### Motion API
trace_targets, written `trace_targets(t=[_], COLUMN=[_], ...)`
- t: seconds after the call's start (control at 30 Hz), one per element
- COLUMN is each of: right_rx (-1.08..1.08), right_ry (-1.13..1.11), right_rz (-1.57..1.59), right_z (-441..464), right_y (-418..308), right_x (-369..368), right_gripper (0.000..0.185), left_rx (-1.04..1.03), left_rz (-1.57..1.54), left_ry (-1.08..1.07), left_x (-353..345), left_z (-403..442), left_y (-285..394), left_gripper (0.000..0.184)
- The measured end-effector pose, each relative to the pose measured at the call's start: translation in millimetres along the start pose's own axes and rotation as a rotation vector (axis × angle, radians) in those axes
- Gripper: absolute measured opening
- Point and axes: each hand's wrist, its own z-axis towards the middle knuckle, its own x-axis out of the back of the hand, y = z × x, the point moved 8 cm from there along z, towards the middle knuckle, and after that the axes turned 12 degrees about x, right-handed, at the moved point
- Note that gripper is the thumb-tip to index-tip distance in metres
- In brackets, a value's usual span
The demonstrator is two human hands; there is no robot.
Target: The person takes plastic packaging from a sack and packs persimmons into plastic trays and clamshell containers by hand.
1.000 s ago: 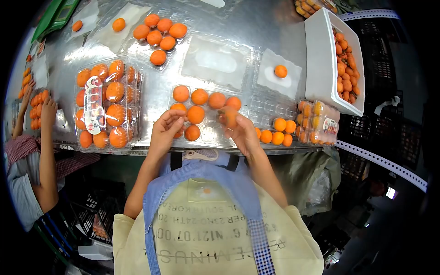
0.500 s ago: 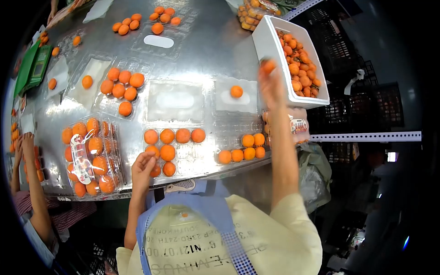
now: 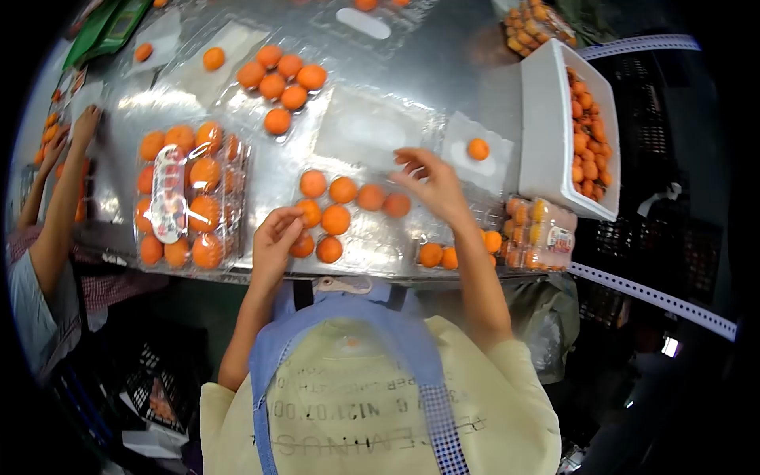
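Observation:
My left hand (image 3: 277, 239) is at the left side of an open clear plastic clamshell (image 3: 370, 241), beside a round orange fruit (image 3: 302, 245). Its thumb and fingers are pinched together; whatever is between them is hidden. Above the right end of the top row is my right hand (image 3: 434, 184), slightly blurred. Its fingers are curved and apart, with no fruit visible between them. Just below its fingers sits another orange fruit (image 3: 397, 205). Several fruits fill the clamshell's top row and left side. Its lid (image 3: 372, 131) lies flat behind, lined with a pale sheet.
A white foam box (image 3: 545, 119) of fruit stands at the right. A closed, labelled fruit pack (image 3: 191, 198) lies left of my hands. A second open clamshell (image 3: 467, 198) is partly behind my right forearm. Another person's hands (image 3: 83, 127) are at the far left.
My right hand has moved left from the foam box to above the clamshell; the fruit it held is no longer visible in it. My left hand stays by the fruits. The view has shifted.

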Motion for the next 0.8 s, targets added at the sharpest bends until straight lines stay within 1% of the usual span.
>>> trace_targets(t=[0.03, 0.13, 0.23, 0.37, 0.47, 0.57, 0.67, 0.73, 0.77, 0.8], right_rx=[0.004, 0.358, 0.468, 0.373, 0.371, 0.285, 0.106, -0.063, -0.147, -0.166], right_ry=[-0.075, -0.232, -0.126, -0.142, -0.123, -0.154, -0.199, -0.251, -0.276, -0.236], right_rz=[-0.072, -0.346, -0.445, -0.547, -0.58, -0.558, -0.361, -0.136, -0.023, 0.17], right_z=[-5, -19, -29, -32, -33, -31, -28, -32, -35, -39], right_y=[-9, -38, -53, -53, -51, -46, -46, -33, -26, -21], right_x=[-23, -77, -100, -117, -121, -123, -109, -103, -102, -102], right_gripper=[0.038, 0.044, 0.046, 0.043, 0.04, 0.038, 0.04, 0.043, 0.045, 0.045], left_rx=[-0.002, -0.005, -0.009, -0.008, -0.011, -0.004, 0.013, 0.029, -0.001, -0.031], left_rz=[-0.009, -0.024, -0.024, -0.04, -0.033, -0.019, -0.005, 0.0, 0.045, 0.089], left_ry=[0.01, 0.03, 0.038, 0.029, 0.019, 0.002, -0.02, -0.048, -0.064, -0.081], left_x=[2, 5, 5, 4, 3, 3, 3, 2, -2, -8], left_z=[0, 1, 2, 4, 5, 6, 7, 9, 8, 6], left_y=[-1, 0, 1, 1, 0, -1, -1, -5, -1, 4], left_gripper=[0.02, 0.019, 0.017, 0.016, 0.017, 0.017, 0.019, 0.022, 0.026, 0.031])
